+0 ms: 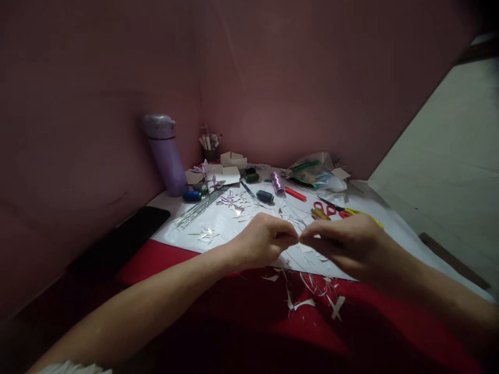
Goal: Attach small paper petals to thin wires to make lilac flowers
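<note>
My left hand (268, 239) and my right hand (351, 244) meet fingertip to fingertip above the front part of the white sheet (249, 208). Both are closed in a pinch; whatever lies between the fingertips is too small to make out. Just behind my right hand are a gold thread spool (320, 214), red-handled scissors (330, 209) and a yellow-handled tool (368, 214). Paper scraps (205, 235) and purple wrapped-wire shapes (230, 198) lie on the sheet beyond my left hand.
A purple bottle (167, 161) stands at the left by a dark flat object (128, 234). Thin wires (202, 209), a blue spool (192, 196), a purple spool (277, 183) and a plastic bag (323, 174) lie farther back. More scraps (306, 304) rest on the red cloth (249, 306).
</note>
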Available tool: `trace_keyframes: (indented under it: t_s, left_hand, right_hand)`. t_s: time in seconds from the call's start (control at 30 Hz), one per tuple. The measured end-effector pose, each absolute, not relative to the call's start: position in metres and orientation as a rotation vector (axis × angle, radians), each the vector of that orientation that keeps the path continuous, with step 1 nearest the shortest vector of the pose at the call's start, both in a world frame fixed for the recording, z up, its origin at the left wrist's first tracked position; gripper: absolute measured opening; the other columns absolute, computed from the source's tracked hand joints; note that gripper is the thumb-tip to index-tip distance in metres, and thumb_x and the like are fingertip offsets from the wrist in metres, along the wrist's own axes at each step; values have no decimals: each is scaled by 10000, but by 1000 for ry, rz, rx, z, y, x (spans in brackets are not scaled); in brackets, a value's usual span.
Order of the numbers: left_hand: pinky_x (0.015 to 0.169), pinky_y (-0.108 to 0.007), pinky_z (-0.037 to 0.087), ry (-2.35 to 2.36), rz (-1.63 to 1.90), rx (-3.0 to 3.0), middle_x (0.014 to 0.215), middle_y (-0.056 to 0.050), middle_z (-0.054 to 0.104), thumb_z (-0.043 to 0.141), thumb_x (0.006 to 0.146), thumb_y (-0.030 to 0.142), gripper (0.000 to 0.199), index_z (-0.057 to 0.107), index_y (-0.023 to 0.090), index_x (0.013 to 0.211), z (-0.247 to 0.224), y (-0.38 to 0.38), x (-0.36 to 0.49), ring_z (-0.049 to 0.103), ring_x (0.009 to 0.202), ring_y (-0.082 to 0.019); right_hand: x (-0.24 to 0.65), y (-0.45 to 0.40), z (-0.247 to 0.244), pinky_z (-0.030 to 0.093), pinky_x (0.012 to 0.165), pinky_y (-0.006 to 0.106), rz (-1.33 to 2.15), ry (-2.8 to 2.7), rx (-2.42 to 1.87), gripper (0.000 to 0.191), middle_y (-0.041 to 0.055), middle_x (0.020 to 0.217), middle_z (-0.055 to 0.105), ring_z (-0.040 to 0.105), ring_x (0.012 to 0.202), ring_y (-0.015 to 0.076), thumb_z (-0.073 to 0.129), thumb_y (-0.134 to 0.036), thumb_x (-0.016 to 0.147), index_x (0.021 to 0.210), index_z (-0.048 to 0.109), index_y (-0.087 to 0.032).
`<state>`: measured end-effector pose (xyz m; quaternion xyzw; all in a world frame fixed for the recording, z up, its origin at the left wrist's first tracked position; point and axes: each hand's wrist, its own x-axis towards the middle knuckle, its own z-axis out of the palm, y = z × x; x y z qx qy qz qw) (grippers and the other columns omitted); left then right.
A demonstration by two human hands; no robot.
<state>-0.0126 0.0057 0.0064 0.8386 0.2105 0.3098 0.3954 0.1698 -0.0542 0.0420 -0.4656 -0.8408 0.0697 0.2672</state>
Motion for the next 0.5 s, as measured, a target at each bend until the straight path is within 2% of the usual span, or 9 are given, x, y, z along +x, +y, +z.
trace_keyframes:
  t_s: [0.13,0.23,0.37,0.5]
  left_hand:
    - [532,-193,379,469,758,1907,594,8,564,617,747,202,101,660,114,725,10,5,-12,460,546,-62]
    - [484,-184,357,473,800,1773,529,33,506,642,734,230,124,642,112,697,14,5,-12,422,484,-46]
    - [480,-188,355,519,886,1744,521,35,500,648,734,243,139,634,110,699,15,5,-12,423,481,-48]
    - [529,-196,371,563,992,1853,546,25,527,615,734,157,77,633,114,672,15,3,-11,433,528,-55]
  right_hand:
    - [174,-35,47,253,431,237,759,-1987,-1309,173,-29,513,489,364,462,79,641,-335,749,682,677,-179]
    - [176,-28,33,187,407,229,1114,-1723,-1276,186,-47,500,460,306,435,61,698,-361,696,684,665,-178]
    - [173,-32,11,115,399,228,1314,-1422,-1229,208,-99,424,325,199,394,44,728,-352,675,673,613,-179]
    - [167,-39,3,92,395,231,1379,-1308,-1226,234,-102,416,326,173,385,38,744,-353,652,646,591,-176]
